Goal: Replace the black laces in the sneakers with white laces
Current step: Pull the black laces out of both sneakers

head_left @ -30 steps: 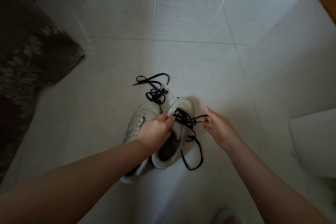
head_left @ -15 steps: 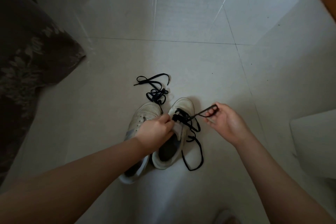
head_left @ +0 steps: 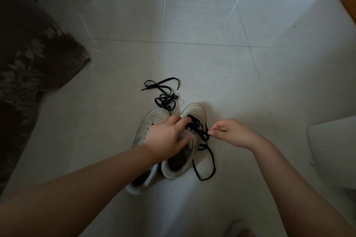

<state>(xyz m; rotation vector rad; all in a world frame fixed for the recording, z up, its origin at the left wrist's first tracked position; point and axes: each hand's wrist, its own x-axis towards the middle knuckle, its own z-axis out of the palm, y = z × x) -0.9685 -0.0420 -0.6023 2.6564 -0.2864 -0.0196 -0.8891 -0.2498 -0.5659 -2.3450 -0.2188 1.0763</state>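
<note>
Arms reached out over the floor (head_left: 192, 25) toward two white sneakers, side by side. My left hand (head_left: 165, 136) rested on the right sneaker (head_left: 194, 109), fingers (head_left: 182, 122) spread and reaching into the black lace (head_left: 199, 131). My right hand (head_left: 231, 132) pinched one strand of that lace, fingers curled tight on it. I think I was unlacing this shoe. Next I needed to tug the strand out of its holes. The left sneaker (head_left: 152, 119) looked bare. Past its toe lay a loose black lace (head_left: 163, 92). I saw no white laces.
</note>
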